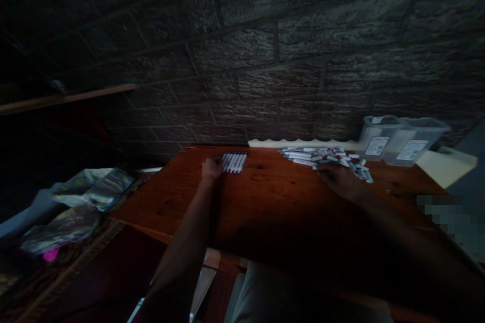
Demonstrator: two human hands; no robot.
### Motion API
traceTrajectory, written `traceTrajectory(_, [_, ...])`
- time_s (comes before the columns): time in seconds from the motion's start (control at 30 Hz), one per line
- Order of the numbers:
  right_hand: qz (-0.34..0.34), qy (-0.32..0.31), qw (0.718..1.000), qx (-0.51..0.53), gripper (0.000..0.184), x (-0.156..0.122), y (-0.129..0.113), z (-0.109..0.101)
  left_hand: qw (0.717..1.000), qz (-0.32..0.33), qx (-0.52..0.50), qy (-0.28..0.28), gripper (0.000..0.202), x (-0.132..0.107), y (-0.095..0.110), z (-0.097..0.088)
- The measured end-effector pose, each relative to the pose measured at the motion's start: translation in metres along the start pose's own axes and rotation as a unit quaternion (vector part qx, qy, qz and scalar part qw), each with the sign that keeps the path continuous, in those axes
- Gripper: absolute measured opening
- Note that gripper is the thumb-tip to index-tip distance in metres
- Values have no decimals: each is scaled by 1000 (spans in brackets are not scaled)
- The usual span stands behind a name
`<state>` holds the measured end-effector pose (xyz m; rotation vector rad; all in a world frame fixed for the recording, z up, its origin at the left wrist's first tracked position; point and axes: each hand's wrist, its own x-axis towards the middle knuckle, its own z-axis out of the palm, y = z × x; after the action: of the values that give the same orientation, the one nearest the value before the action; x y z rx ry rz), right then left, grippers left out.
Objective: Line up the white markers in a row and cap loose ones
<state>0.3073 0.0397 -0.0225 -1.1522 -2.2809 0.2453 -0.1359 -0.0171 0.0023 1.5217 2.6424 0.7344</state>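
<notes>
White markers lie side by side in a neat row (234, 162) on the brown wooden table. My left hand (212, 167) is at the left end of this row, its fingers curled in against the nearest marker; dim light hides what they hold, if anything. Farther right lies a loose pile of markers (303, 155), white-bodied with caps in mixed colours. At the pile's front edge my right hand (339, 180) has its thumb and fingers closed on a white marker (315, 167), mostly covered by the fingertips.
Two clear plastic containers (407, 142) with labels stand at the table's back right, beside a cream-coloured box (447, 165). A white wavy-edged strip (303, 144) runs behind the pile along the dark brick wall (257, 50). Plastic bags (91, 189) lie left of the wooden table (257, 207).
</notes>
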Motion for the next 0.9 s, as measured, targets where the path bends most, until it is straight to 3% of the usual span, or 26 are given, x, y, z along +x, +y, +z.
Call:
traceTrajectory(0.27, [-6,-2,1000,-30,33,3,-6,2,999,43,-5,31,38,-7,16,4])
traceTrajectory(0.53, [18,-26,997,-64,36,8,-16,3,964,251,-32,78,36,-37,73,14])
traceTrajectory(0.77, [42,-64,995,-70,28,7,-25,-3,906,422,-30,16,37,-67,114,25])
traceTrajectory(0.9, [65,-14,996,-54,27,7,-16,-13,871,491,-3,-24,36,-77,150,38])
